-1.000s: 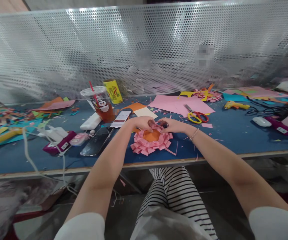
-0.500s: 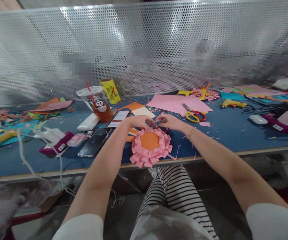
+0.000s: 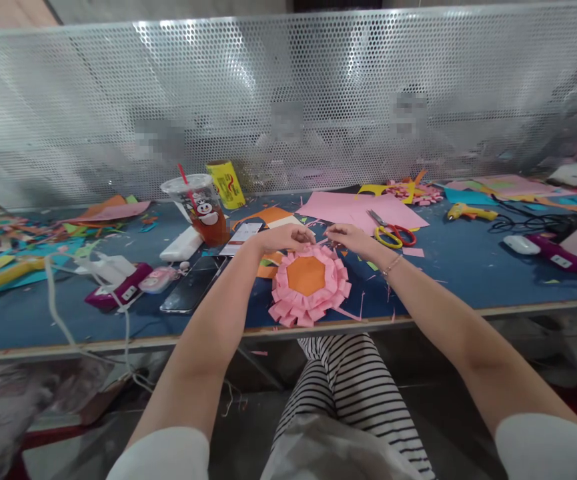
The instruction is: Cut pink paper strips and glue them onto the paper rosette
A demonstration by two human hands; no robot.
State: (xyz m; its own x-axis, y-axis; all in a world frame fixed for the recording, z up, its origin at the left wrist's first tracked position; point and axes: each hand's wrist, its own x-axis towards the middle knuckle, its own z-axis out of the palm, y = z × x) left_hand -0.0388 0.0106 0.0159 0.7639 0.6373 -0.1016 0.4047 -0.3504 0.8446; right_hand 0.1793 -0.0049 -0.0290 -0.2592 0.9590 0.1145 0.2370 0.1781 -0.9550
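Observation:
A paper flower (image 3: 309, 315) with layered pink fringed petals and an orange centre (image 3: 306, 277) lies by the table's front edge. My left hand (image 3: 288, 237) is just beyond its far rim, fingers curled together. On the far right side of the flower, my right hand (image 3: 349, 239) has its fingertips pinched. A small gap separates the two hands. Whatever the fingertips hold is too small to make out. Orange paper pieces (image 3: 267, 271) stick out beside the flower's left side, and thin pink scraps lie to its right.
Scissors (image 3: 393, 235) rest on pink paper (image 3: 338, 208). A glue gun (image 3: 471, 212) and cables lie to the right. On the left are a drink cup (image 3: 203, 212), phones (image 3: 193, 287), a purple power strip (image 3: 118, 288) and a yellow glue gun (image 3: 11, 275). A perforated metal screen (image 3: 318, 87) stands behind.
My hands have drawn slightly apart above the flower's far edge. The flower shows a little more of its far petals. The whole view has shifted slightly.

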